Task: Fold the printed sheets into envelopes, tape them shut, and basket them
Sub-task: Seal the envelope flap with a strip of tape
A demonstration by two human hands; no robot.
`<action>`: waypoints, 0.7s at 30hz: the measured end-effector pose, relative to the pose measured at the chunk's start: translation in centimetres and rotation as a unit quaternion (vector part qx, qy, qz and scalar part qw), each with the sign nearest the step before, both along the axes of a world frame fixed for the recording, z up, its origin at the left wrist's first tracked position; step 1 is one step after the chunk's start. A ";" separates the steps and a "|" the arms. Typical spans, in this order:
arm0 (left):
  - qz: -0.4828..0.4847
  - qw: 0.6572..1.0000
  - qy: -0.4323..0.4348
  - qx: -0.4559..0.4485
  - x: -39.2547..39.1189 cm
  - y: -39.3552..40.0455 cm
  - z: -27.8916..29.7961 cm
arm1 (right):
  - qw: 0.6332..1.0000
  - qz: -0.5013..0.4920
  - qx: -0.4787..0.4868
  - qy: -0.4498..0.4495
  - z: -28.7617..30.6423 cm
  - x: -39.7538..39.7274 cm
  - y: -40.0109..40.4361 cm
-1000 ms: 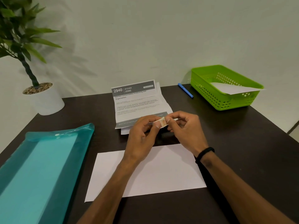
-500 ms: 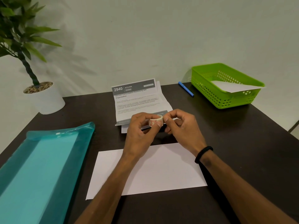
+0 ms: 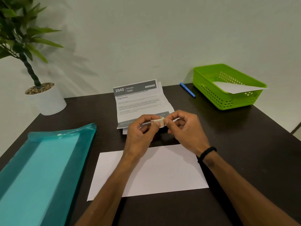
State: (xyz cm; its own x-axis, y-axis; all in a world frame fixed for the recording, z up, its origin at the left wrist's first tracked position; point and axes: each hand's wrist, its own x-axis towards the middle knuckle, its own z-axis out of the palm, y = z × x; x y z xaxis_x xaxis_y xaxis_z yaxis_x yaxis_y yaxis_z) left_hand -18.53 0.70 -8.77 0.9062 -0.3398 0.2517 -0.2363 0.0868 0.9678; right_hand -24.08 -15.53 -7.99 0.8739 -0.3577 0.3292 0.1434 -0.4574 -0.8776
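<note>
Tape roll (image 3: 157, 122), pinched between the fingers of the left hand (image 3: 140, 133) and right hand (image 3: 184, 128), sits above the folded envelope (image 3: 147, 172) on the tabletop (image 3: 244, 144). Since a second ago it has turned, hole now showing, with the printed sheets (image 3: 138, 101) just behind.

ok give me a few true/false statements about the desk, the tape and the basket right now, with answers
1. Both hands hold the tape roll, left hand and right hand. True.
2. The green basket is empty. False: a white sheet lies in it.
3. The blue pen lies inside the basket. False: it lies on the table beside it.
4. A folded white envelope lies on the table under the forearms. True.
5. The printed sheets lie beyond the hands. True.
</note>
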 end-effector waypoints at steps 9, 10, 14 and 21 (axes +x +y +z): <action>0.014 1.000 0.012 0.002 -0.1 0.0 0.1 | 0.998 0.015 0.058 -0.001 0.2 0.1 0.1; 0.017 1.000 0.009 0.010 -0.1 0.0 0.2 | 0.998 0.017 0.060 -0.001 0.2 0.1 0.1; 0.027 0.999 0.009 0.015 -0.3 0.0 0.3 | 0.998 0.018 0.063 0.006 0.2 0.2 0.1; 0.040 0.998 -0.033 0.033 0.0 -0.1 0.2 | 0.998 0.004 0.059 0.025 0.1 0.4 -0.1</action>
